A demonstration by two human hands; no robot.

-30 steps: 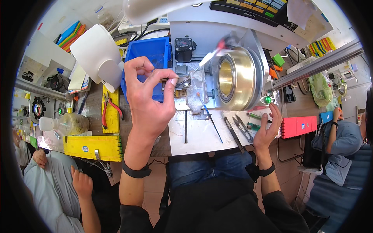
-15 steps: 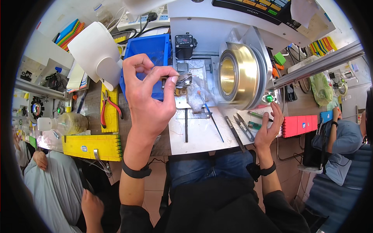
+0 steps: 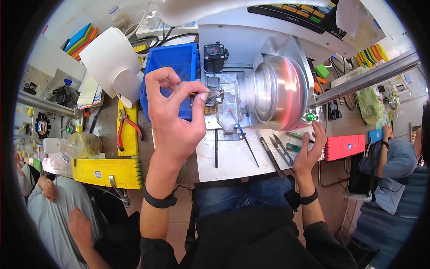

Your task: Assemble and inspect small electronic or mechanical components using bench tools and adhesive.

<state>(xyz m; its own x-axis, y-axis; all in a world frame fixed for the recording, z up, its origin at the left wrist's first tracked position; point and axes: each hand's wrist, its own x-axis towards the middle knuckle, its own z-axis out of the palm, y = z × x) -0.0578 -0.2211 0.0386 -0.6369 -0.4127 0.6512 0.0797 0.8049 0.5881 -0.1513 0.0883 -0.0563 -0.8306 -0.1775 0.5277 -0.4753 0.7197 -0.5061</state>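
Observation:
My left hand (image 3: 178,119) is raised beside the machine's small metal fixture (image 3: 216,96), thumb and index finger pinched together. Whatever sits between the fingertips is too small to make out. Right of the fixture a large round wheel (image 3: 280,89) shows motion blur, with silvery and reddish streaks. My right hand (image 3: 310,152) rests palm-up at the white worktop's right side, fingers apart. Its longest fingertips are close to a lit green button (image 3: 310,117); contact cannot be made out. Next to this hand lie thread snips (image 3: 282,151) and a dark slim tool (image 3: 270,157).
A blue bin (image 3: 195,56) stands behind my left hand, near a black boxy unit (image 3: 215,58). Red-handled pliers (image 3: 120,134) lie on a yellow strip at left. A thin blue stick (image 3: 247,143) lies on the worktop. Co-workers sit on both sides.
The wheel looked gold and fairly sharp before; now it is blurred, silvery and reddish. Both my hands keep their poses. The left co-worker's lower hand has moved left and up.

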